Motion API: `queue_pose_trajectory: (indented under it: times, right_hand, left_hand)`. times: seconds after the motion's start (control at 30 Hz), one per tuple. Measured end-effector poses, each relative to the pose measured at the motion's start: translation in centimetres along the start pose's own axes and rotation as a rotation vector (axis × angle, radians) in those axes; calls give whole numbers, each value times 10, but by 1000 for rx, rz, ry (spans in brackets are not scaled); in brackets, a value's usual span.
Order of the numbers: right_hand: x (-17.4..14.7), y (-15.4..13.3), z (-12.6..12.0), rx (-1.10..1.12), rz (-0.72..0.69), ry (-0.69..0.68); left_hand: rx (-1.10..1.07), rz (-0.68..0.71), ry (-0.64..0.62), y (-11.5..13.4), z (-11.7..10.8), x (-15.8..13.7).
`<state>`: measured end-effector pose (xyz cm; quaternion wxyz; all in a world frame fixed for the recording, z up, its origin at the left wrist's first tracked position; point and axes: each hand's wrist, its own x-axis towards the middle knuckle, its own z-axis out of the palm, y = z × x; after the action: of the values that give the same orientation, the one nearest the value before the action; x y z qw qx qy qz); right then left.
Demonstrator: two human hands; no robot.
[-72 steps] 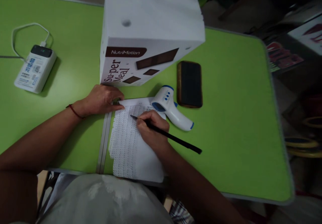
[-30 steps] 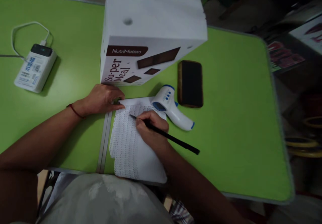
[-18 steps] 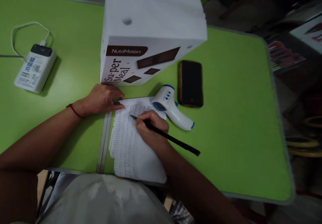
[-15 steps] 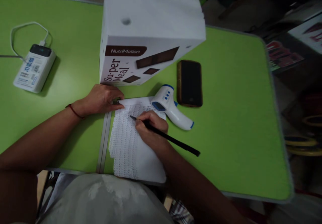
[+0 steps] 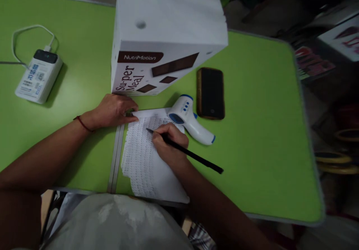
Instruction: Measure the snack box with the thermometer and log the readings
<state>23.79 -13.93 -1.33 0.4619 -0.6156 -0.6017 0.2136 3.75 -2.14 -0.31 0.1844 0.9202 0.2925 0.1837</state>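
Gripping a black pen (image 5: 196, 156) in the right hand (image 5: 171, 140), fingers bunched around it close to the tip, with that tip at the rows of small marks on the white sheets (image 5: 140, 160); cannot tell whether touching or just above. Resting the left hand (image 5: 115, 110) at the sheets' far left corner, fingers curled with a narrow gap to the thumb; cannot tell whether closed on anything. Spread on the green counter (image 5: 266, 137) between both arms, close to its near edge, and overlapped at the far right corner by a white thermometer (image 5: 192, 121). Seemingly in the midst of writing. Calling next, by judgement, for small, light pen strokes, a steadying left hand, and some care around the thermometer, close to the right knuckles.
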Motion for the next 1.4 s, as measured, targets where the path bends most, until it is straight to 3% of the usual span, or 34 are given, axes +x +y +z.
queue_pose_trajectory:
  times: [0.77, 1.4]
  right_hand:
    - [4, -7, -2, -4, -24, -118]
    - [1, -4, -1, 16, -30, -64]
  left_hand:
    - [8, 1, 12, 0, 0, 0]
    - [-12, -11, -3, 1, 0, 0]
